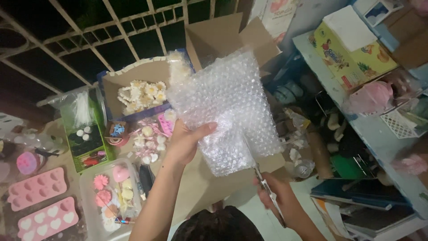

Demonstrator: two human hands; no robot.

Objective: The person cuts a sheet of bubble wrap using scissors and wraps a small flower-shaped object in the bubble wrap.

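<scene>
Clear bubble wrap (228, 105) pinched at its lower left edge by the left hand (185, 143), thumb on the near face, fingers behind the sheet. Right hand (278, 201) clenched round the handles of scissors (263, 180), blades pointing up and away into the sheet's bottom edge, just right of the left thumb. The sheet is held up in front of the person, long axis roughly vertical, tilted right; the scissors run nearly along that axis. Left hand is nearer the sheet's middle, right hand below it. Behind: open brown cardboard box (223, 38). Left: pink moulds (38, 187), clear tub of flower shapes (111, 194), green tray (84, 138). Right: shelf (379, 134) with yellow printed carton (352, 58), pink bag (372, 96), white basket (401, 125).
</scene>
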